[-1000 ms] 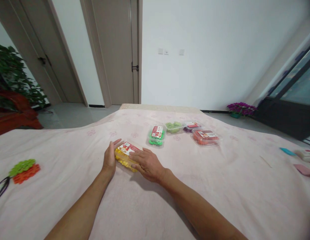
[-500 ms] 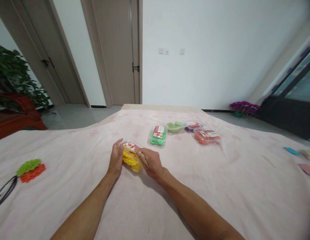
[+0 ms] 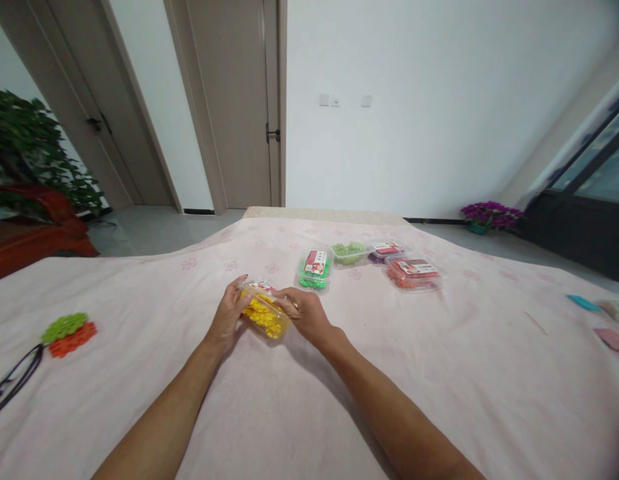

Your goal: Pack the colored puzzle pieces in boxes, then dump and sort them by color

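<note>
Between my two hands is a clear plastic box [image 3: 263, 316] filled with small yellow pieces, tilted so one side faces me. A red and white label shows at its far edge. My left hand [image 3: 231, 311] grips the left end, with the thumb over the near side. At the right end, my right hand [image 3: 305, 313] is closed on the box's edge. Just beyond it lies a box of green pieces [image 3: 314, 270] with a similar label. Farther back stands a box of pale green pieces [image 3: 349, 253], beside a box of purple pieces [image 3: 386, 251] and a box of red-orange pieces [image 3: 413, 273].
A pale pink cloth [image 3: 389, 380] covers the table. On the left lie a green mat [image 3: 65, 327], an orange mat [image 3: 73, 340] and black-framed glasses [image 3: 18, 377]. At the right are a thin stick [image 3: 536, 323], a blue piece [image 3: 583, 303] and a pink piece [image 3: 612, 339].
The box of yellow pieces has been tipped so more of its side faces me, and its label shows less. Both hands turned with it and keep their hold.
</note>
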Demonstrator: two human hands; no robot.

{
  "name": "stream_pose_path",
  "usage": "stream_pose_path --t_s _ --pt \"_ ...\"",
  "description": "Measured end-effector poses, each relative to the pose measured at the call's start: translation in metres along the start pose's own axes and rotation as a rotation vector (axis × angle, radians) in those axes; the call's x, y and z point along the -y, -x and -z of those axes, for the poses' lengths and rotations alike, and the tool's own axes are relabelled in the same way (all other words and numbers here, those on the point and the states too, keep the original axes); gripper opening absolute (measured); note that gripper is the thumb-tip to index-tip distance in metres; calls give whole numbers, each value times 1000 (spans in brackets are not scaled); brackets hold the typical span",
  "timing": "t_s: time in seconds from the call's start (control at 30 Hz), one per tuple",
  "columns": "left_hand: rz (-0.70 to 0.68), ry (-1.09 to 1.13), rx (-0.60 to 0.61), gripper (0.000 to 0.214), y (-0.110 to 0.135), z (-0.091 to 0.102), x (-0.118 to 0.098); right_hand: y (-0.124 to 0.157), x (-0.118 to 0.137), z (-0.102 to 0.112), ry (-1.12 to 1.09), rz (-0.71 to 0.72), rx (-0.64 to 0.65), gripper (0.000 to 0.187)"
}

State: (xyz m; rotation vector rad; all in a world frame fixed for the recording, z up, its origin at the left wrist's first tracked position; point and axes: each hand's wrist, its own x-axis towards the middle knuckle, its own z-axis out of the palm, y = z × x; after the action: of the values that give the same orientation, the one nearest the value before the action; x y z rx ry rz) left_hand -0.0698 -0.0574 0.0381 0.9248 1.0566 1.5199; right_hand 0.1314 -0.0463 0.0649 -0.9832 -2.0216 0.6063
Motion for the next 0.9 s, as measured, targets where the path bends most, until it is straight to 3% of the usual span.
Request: stream_pose_path --t_s 0.17,0.3,0.47,0.6,0.67,0.77,0.9 --pt "205 -40 -77 81 4 -9 -20 -7 11 5 30 35 91 19" --pt "295 -15 -141 69 8 -15 -22 -6 17 0 66 106 86 27" --pt "227 -7 -172 56 14 -22 -15 0 6 -12 139 147 5 44" --pt "181 -9 -217 54 15 -26 -5 -1 -1 -15 119 155 -37 43" --pt "155 -25 -263 55 14 -27 2 -4 -4 -8 53 156 -78 42" --pt "82 -10 -323 53 12 -25 13 -12 -12 11 -44 101 -245 38" --pt "56 11 -316 48 9 -24 22 -18 -32 30 -187 -31 -421 31"
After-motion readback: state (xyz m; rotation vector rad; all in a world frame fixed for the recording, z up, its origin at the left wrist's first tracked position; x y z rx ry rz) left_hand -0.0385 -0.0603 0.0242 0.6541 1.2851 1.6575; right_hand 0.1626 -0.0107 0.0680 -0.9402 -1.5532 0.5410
